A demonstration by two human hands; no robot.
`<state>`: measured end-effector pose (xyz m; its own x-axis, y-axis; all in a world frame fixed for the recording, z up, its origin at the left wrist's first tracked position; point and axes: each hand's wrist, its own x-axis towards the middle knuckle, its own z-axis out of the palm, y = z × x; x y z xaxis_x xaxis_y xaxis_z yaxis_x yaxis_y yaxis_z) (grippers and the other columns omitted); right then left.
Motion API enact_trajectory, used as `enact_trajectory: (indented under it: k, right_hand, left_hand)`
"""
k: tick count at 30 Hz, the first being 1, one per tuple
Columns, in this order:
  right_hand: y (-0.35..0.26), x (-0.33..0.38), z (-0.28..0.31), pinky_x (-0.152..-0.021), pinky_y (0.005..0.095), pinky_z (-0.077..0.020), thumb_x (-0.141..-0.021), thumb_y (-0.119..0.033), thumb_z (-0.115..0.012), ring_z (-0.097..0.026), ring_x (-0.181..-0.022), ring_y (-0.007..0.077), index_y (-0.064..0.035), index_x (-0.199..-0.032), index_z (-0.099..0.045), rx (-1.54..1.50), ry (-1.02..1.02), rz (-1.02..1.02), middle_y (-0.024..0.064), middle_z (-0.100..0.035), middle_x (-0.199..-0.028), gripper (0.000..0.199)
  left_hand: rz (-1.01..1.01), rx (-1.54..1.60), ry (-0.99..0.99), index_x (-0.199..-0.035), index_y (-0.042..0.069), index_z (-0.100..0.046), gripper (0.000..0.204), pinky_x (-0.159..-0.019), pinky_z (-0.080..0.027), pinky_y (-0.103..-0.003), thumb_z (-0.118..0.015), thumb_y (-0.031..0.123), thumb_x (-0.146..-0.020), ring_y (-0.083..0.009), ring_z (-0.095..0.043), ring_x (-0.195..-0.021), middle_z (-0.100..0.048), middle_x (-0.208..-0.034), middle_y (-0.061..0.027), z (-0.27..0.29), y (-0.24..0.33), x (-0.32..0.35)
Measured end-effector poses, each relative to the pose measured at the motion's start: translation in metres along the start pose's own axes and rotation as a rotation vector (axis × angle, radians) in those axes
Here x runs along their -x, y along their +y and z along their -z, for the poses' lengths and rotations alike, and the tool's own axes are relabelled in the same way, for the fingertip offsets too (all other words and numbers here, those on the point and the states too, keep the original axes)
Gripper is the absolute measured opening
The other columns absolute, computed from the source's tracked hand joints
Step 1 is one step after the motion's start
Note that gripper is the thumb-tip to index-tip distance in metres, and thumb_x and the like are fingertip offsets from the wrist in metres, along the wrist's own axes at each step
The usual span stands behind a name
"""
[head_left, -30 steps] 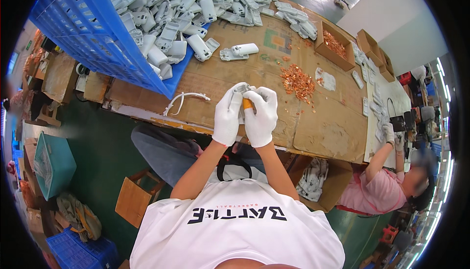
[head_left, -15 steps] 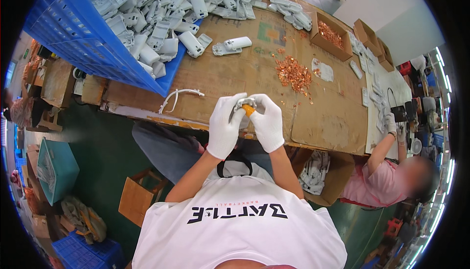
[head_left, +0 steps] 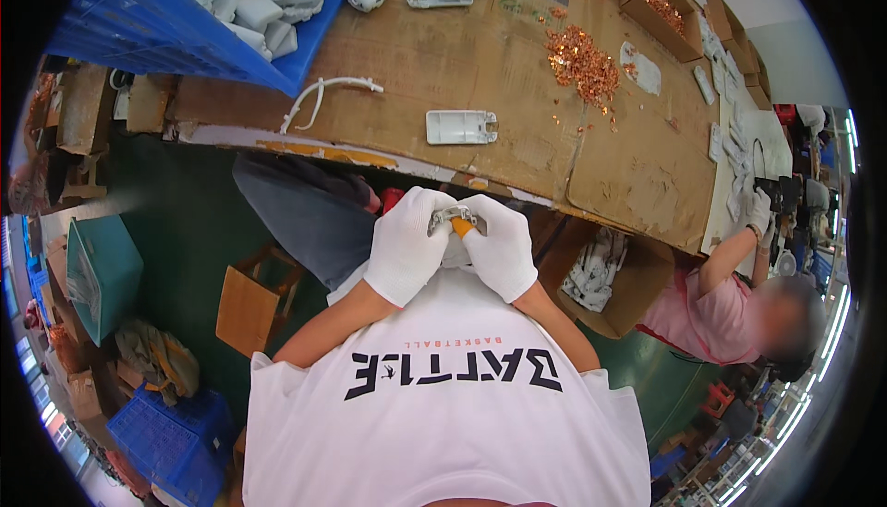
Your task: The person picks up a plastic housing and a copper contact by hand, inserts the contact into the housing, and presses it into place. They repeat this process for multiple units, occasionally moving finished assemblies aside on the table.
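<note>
Both gloved hands, left hand point(head_left: 407, 247) and right hand point(head_left: 500, 248), closed around a small grey part point(head_left: 450, 221) (orange bit showing) near the torso, below the table point(head_left: 480, 64) edge. White housing point(head_left: 461, 126) lies farther out.

A cardboard-covered counter point(head_left: 517, 73) carries a white plastic housing point(head_left: 461, 126) near its front edge, a white cord point(head_left: 323, 96) toward the left, a blue crate point(head_left: 157, 18), scattered copper pieces point(head_left: 582, 56) and cardboard boxes point(head_left: 661, 4) along the far edge.
</note>
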<state>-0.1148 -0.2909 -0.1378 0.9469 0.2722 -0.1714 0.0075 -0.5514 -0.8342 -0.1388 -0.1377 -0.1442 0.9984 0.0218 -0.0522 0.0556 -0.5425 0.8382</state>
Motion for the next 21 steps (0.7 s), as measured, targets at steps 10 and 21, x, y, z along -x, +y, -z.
enact_trajectory:
  k: [10, 21]
  right_hand:
    - [0.006, 0.009, 0.013, -0.084, 0.0372, -0.0519, -0.088, -0.006, -0.061, -0.066, -0.097, 0.0338, -0.0044, -0.128, -0.058, -0.043, -0.185, -0.025, 0.0195, -0.065, -0.111, 0.04]
    - [0.023, -0.002, 0.018, -0.078, 0.0395, -0.052, -0.087, -0.005, -0.062, -0.065, -0.091, 0.0356, -0.0048, -0.117, -0.063, -0.038, -0.016, 0.104, 0.0179, -0.066, -0.098, 0.03]
  left_hand:
    - [0.078, 0.108, -0.14, -0.095, 0.003, -0.063, 0.013, -0.071, -0.051, -0.034, -0.068, 0.005, -0.083, -0.0267, -0.065, -0.08, -0.066, -0.086, -0.0132, -0.005, -0.012, -0.016]
    - [0.122, 0.107, -0.226, -0.094, 0.002, -0.059, 0.018, -0.073, -0.052, -0.036, -0.072, 0.008, -0.084, -0.0258, -0.068, -0.08, -0.067, -0.086, -0.0138, -0.01, 0.004, -0.036]
